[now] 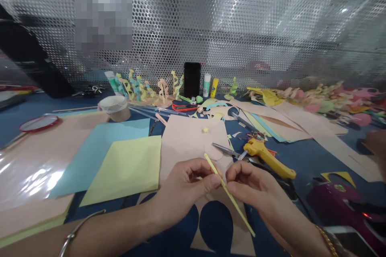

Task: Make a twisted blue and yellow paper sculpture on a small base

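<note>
A narrow pale yellow paper strip (pixel 240 210) slants down to the right between my two hands. My left hand (pixel 191 180) pinches it between thumb and fingertips near its upper end. Close beside, my right hand (pixel 255 186) has its thumb and fingers curled against the strip's right edge. Beneath the hands lies a pale pink sheet (pixel 183 136) carrying a small yellow paper piece (pixel 205 130) and a pink paper circle (pixel 213 151). Just beyond my right hand are scissors (pixel 225 149) and a yellow-handled glue gun (pixel 269 158).
Left are yellow (pixel 126 164) and blue sheets (pixel 90 148), a paper-lined cup (pixel 115 108) and a red-rimmed round item (pixel 40 123). Curled paper figures (pixel 138 88), a phone (pixel 192 80) and glue sticks (pixel 206 85) stand behind. Paper cutouts (pixel 331 98) pile at right, above a purple device (pixel 340 209).
</note>
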Action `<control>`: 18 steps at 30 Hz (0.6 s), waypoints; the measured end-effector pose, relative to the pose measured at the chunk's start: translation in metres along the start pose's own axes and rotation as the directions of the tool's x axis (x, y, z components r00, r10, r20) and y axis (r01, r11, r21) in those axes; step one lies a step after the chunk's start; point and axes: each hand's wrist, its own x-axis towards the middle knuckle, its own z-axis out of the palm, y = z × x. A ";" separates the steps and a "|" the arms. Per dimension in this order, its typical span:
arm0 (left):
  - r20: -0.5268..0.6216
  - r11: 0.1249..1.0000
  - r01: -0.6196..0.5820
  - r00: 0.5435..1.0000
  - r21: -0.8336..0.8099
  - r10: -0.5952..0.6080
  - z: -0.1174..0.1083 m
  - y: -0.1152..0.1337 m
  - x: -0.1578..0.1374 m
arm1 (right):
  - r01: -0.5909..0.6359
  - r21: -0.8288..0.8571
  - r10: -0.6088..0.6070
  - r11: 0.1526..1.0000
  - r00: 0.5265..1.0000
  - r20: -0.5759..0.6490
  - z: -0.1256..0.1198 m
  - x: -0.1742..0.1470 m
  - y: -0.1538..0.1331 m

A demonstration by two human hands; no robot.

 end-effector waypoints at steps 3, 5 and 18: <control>0.000 1.000 0.000 1.000 0.001 0.000 0.001 -0.001 0.000 | -0.010 -0.004 0.010 1.000 1.000 -0.005 0.001 0.001 0.000; 0.003 1.000 -0.001 1.000 -0.001 0.001 0.001 -0.001 0.001 | -0.015 -0.004 0.015 1.000 1.000 -0.008 0.002 0.001 0.000; -0.001 1.000 0.008 1.000 0.025 -0.008 0.001 -0.003 0.002 | -0.022 -0.028 0.022 0.999 1.000 -0.006 0.002 0.002 -0.001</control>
